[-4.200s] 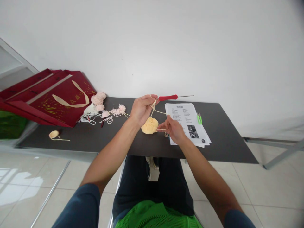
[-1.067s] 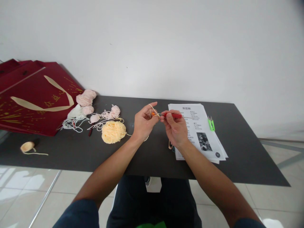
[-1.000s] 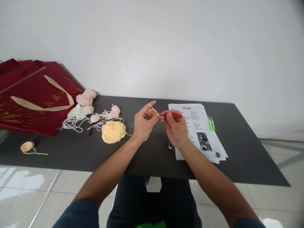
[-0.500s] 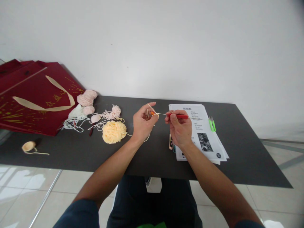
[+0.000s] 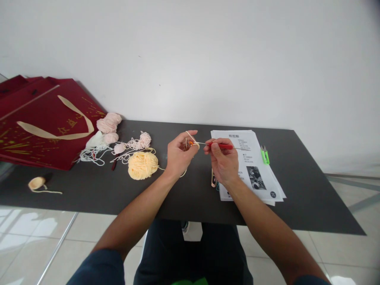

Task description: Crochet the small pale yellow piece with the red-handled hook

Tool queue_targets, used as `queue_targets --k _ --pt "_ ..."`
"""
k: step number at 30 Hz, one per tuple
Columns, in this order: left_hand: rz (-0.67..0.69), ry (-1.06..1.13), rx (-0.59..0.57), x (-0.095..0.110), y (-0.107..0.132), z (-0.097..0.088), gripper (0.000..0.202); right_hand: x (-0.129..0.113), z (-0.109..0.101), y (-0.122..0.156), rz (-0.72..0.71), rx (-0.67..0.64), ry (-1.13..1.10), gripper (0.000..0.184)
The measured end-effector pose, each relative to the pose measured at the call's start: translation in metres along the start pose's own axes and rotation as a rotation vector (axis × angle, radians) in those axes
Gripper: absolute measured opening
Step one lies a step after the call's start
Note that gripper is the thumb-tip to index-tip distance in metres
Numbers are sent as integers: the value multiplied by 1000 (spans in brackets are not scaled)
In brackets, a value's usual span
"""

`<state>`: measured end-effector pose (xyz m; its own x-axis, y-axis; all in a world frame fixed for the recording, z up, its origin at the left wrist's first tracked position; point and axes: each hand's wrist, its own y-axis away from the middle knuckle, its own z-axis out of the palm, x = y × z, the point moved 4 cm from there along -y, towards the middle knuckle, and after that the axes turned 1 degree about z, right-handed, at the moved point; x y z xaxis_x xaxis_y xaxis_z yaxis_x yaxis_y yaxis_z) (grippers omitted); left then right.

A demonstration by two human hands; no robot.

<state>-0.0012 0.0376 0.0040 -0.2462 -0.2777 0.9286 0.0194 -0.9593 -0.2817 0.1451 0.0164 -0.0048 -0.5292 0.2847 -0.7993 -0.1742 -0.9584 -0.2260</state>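
Note:
My right hand [image 5: 223, 158] is closed around the red handle of a crochet hook [image 5: 221, 146], its thin metal shaft pointing left. Fingers pinched, my left hand [image 5: 180, 152] holds a small piece of pale yellow yarn work [image 5: 195, 146] at the hook's tip, with a strand looped over the raised index finger. Something small and orange shows by the left fingers; I cannot make out what it is. From below the left hand the strand runs to a yellow yarn ball [image 5: 143, 165] on the table. Most of the yarn piece is hidden by the fingers.
Printed sheets [image 5: 261, 174] lie under and beyond my right hand, with green thread snips [image 5: 265, 155] on their right edge. Leftward are pink yarn [image 5: 109, 122], white yarn [image 5: 96, 141], a small cream crocheted cup [image 5: 37, 183] and red paper bags [image 5: 44, 126] against the wall.
My right hand and the hook have shifted slightly left, so the hook's tip sits further into the left hand's grip. The left hand has dipped and moved right a little.

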Motion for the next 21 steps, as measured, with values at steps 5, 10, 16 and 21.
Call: queue_targets --k 5,10,16,21 --pt "4 -2 30 -1 -2 -2 39 -5 -2 -1 -45 -9 38 16" --pt "5 -9 47 -1 -3 -3 38 -6 -5 0 -106 -17 110 13" --pt "-4 -5 65 0 -2 -3 37 -5 -8 2 -158 -21 151 12" --pt "0 -18 84 0 0 -4 36 -6 -7 5 -219 -6 226 12"
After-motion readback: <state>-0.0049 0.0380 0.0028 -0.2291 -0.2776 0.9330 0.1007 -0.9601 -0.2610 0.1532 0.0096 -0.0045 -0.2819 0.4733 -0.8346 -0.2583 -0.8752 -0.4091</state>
